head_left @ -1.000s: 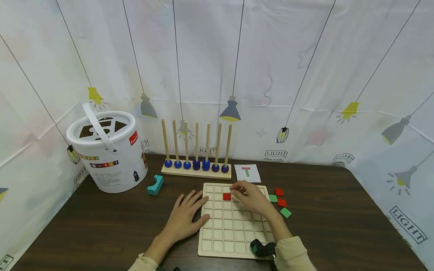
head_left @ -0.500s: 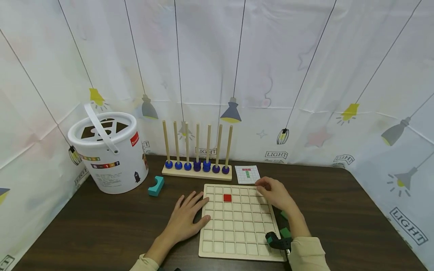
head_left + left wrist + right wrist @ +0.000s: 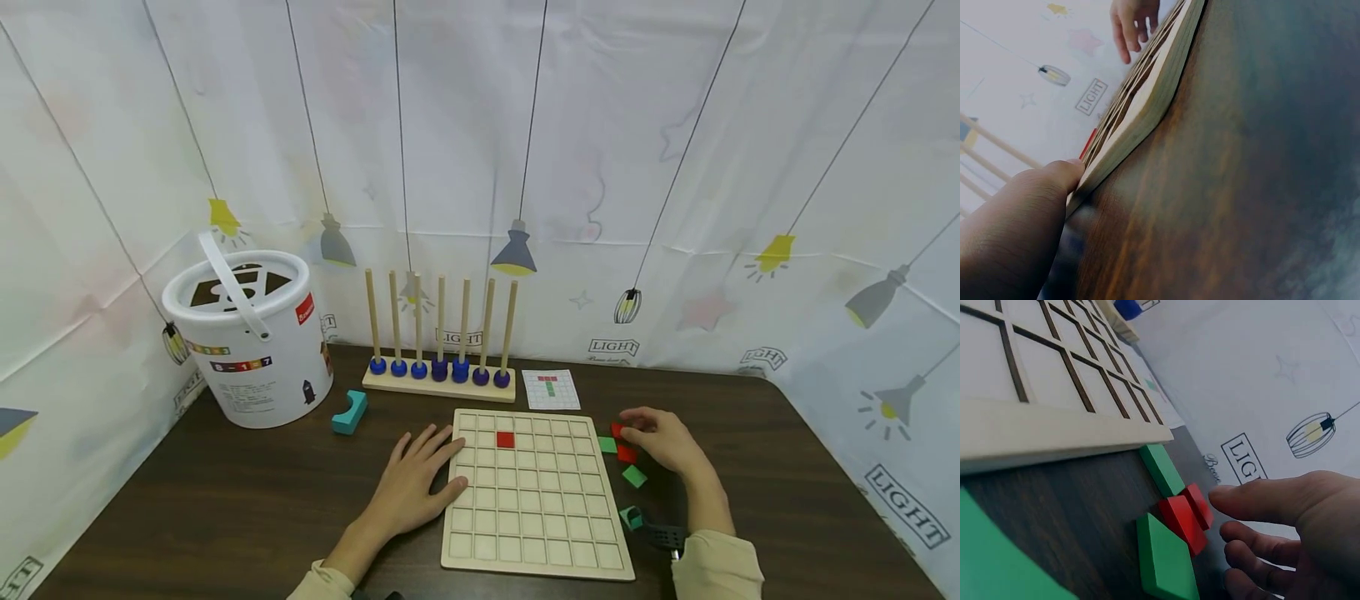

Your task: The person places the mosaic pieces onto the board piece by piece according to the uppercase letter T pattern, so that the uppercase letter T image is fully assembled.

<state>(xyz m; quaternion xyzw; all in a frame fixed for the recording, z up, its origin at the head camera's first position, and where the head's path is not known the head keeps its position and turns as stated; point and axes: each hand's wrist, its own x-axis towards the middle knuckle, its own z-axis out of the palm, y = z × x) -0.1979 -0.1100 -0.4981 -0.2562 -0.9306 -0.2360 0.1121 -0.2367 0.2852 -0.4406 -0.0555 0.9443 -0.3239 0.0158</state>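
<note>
My left hand (image 3: 408, 492) lies spread on the table, its thumb and fingertips touching the left edge of the wooden grid board (image 3: 540, 533). One red tile (image 3: 506, 440) lies in a cell of the board's second row. My right hand (image 3: 667, 442) is over the loose tiles to the right of the board, thumb and fingers apart in the right wrist view. Its fingertips are beside the farther red tile (image 3: 1199, 506). Close by lie another red tile (image 3: 1183, 525), a green tile (image 3: 1162, 470) against the board and a nearer green tile (image 3: 1166, 559).
A card with a red and green T pattern (image 3: 551, 390) lies behind the board. Farther left are a peg stand with blue and purple beads (image 3: 438, 380), a teal arch block (image 3: 349, 413) and a white bucket (image 3: 251, 367). Another green piece (image 3: 632, 518) is near my right wrist.
My right hand has moved right, off the board to the loose tiles. The red tile on the board stays in its cell. My left hand has kept its place.
</note>
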